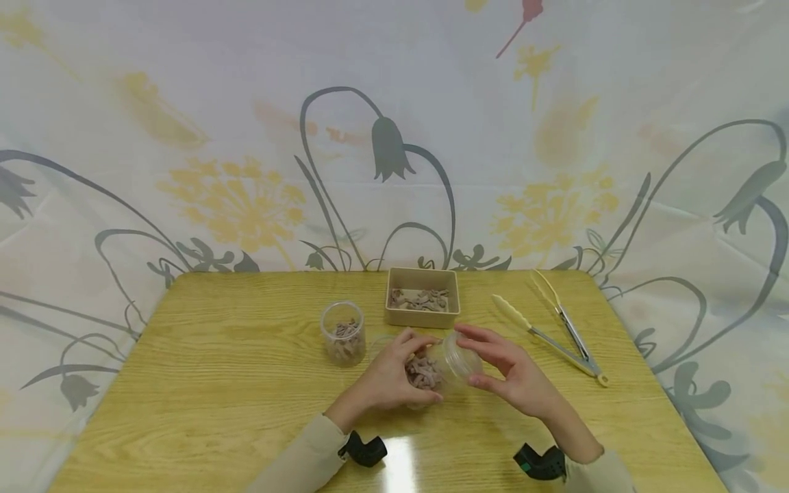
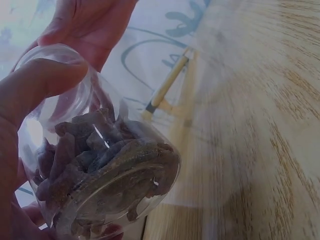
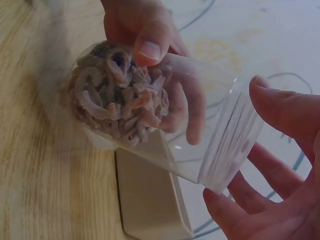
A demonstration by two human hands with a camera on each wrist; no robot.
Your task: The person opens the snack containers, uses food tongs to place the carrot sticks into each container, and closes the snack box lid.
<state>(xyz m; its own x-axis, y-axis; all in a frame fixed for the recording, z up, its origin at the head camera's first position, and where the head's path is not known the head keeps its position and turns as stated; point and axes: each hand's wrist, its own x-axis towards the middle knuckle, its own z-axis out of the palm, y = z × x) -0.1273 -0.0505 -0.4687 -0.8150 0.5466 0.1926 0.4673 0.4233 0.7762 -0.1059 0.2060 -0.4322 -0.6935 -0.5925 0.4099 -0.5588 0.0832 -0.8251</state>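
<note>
My left hand (image 1: pixel 385 376) grips a clear plastic jar (image 3: pixel 187 152) round its body. Tilted onto its side, the jar points its lidded end to the right. Brownish-purple dried strips (image 3: pixel 120 95) gather toward its base, as the left wrist view also shows. My right hand (image 1: pixel 508 366) holds the clear ridged lid (image 3: pixel 232 137) at that end, thumb and fingertips on opposite sides of its edge. A second clear jar (image 1: pixel 343 350), upright and partly filled with similar strips, stands left of my left hand.
Behind the hands sits a beige rectangular box (image 1: pixel 422 319) with more strips inside. Tongs (image 1: pixel 564 346) with pale yellow tips lie spread at the right. A clear round disc (image 1: pixel 381 345) lies beside the second jar. A patterned cloth hangs behind the wooden table (image 1: pixel 234 370).
</note>
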